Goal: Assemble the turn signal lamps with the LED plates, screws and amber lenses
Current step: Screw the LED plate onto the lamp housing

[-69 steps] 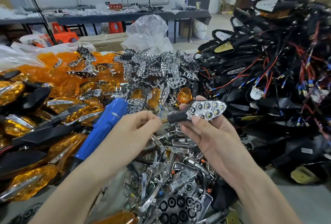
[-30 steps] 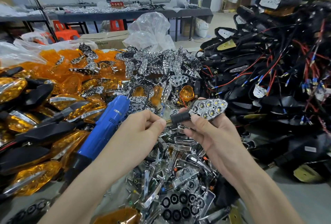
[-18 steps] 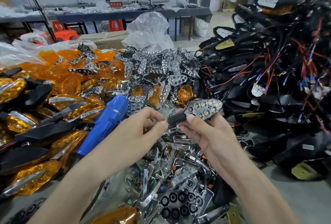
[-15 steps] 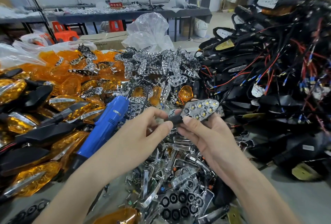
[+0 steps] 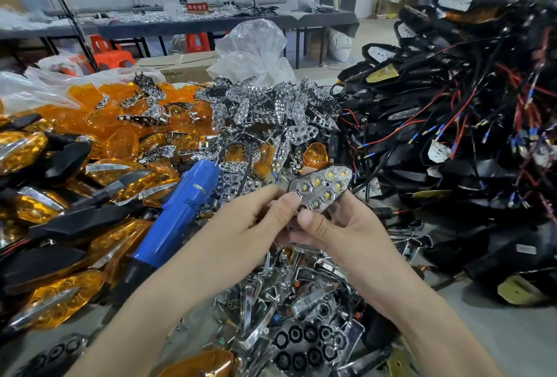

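Piles of wired black housings, amber lenses and loose chrome parts are crowding the table. Above the chrome parts, the right hand is clamping the lamp with its LED plate; the left hand is pinching its near end. The left hand's grip is appearing shallow: a slip is likely to drop the unscrewed plate into lookalike parts.

We hold a turn signal lamp, LED reflector face up, in both hands: left hand apparently pinching its stem, right hand cradling it.
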Motion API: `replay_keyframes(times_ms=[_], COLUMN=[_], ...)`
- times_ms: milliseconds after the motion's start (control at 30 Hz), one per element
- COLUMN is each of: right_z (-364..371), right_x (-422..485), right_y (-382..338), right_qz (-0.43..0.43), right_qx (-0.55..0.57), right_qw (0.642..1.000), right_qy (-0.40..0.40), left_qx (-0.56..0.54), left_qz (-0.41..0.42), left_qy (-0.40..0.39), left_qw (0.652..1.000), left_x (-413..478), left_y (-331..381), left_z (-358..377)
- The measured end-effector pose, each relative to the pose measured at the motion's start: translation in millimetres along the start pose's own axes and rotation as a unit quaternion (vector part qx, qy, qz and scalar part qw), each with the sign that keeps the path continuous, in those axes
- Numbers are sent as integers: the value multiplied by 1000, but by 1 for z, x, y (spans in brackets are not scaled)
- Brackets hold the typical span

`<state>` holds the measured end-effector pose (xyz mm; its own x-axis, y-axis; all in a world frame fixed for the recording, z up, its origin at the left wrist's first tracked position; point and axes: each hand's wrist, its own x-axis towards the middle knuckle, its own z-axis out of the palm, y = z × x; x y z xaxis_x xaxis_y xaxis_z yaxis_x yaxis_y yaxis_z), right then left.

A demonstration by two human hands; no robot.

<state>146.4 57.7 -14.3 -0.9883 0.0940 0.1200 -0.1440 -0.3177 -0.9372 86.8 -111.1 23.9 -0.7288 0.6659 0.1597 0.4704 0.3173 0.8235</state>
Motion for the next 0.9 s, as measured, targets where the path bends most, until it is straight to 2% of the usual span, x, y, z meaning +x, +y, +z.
replay_keyframes(times_ms=[167, 267, 700, 800, 900], right_z=[2, 3, -1, 0, -2], right_x=[0, 0, -1, -1, 0], right_y=[-5, -5, -1, -1, -2], right_qz=[32, -3, -26, -42, -45], right_qx=[87, 39, -74, -76, -39], right_qw=[996, 999, 996, 994, 993], right_qy=[17, 17, 49, 61, 100], left_qx=[22, 39, -47, -52, 11], left_qz=[7, 9, -27, -32, -40], left_qy=[6, 8, -44, -54, -49], left_qw=[1000, 999, 998, 997, 998], left_x=[1, 2, 1, 0, 0], left_y=[-6, -8, -1, -1, -3], left_z=[0, 3, 5, 3, -4])
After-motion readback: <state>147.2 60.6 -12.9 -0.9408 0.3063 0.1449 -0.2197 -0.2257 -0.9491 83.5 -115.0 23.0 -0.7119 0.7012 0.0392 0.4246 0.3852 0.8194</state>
